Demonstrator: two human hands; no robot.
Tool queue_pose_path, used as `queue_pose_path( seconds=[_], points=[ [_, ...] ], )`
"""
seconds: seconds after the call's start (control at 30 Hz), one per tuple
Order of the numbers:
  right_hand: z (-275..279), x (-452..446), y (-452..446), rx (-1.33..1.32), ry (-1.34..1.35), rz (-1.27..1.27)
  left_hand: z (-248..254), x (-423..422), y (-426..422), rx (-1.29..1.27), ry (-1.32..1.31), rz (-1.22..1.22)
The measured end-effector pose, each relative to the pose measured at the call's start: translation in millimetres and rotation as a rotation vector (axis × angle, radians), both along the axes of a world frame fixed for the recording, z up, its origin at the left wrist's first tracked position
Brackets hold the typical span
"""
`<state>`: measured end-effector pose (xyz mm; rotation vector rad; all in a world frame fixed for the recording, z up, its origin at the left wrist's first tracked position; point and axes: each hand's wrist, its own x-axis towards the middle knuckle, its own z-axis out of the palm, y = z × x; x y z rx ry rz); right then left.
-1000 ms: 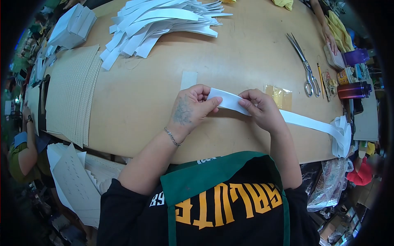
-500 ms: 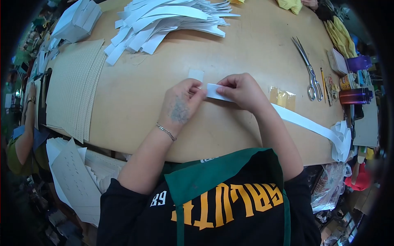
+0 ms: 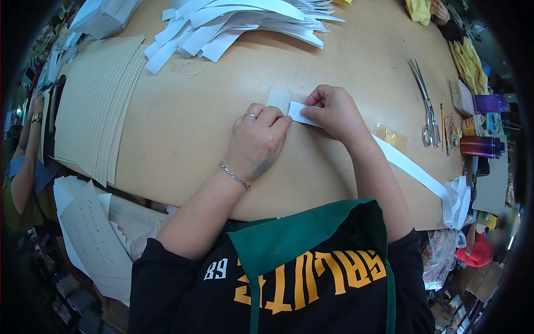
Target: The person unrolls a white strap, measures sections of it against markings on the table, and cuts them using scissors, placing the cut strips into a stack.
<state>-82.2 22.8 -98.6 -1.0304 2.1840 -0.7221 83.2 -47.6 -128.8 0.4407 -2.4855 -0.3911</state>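
Knuckles up: left hand [image 3: 259, 135] just rolled over

Its fingers are down by the pale card [image 3: 279, 100], can't tell if gripping. Right hand [image 3: 337, 114] pinches the white strip [image 3: 410, 167], its end now beside that card; the rest trails right over the worktop [image 3: 178, 139].

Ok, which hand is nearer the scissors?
Right. The right hand is to the left of the scissors, apart from them; the left hand is farther left, beyond the right hand.
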Motion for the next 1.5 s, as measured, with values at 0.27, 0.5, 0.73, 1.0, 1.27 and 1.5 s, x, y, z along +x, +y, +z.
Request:
queue_pose_path(
  seconds=[0.27,0.5,0.73,1.0,1.27,1.5],
  points=[
    [12.5,7.3,-5.0,0.058,0.094,0.019,-2.6,0.3,1.2,-0.070,-0.025,0.009],
    [13.0,8.2,-6.2,0.062,0.055,-0.008,-4.9,0.5,0.2,-0.089,-0.012,0.001],
    [13.4,7.1,-7.2,0.071,0.086,0.013,-6.5,0.5,-0.4,-0.138,-0.014,-0.019],
    [11.7,6.1,-5.7,0.031,0.077,0.023,-1.9,-4.3,-1.1,-0.212,0.050,-0.160],
    [5.0,4.7,-1.1,-0.053,0.061,0.020,-3.4,-6.0,0.4,-0.204,0.015,-0.252],
    [10.0,7.4,-3.4,-0.014,0.070,-0.004,-2.6,-3.7,1.1,-0.218,-0.033,-0.240]
  ],
)
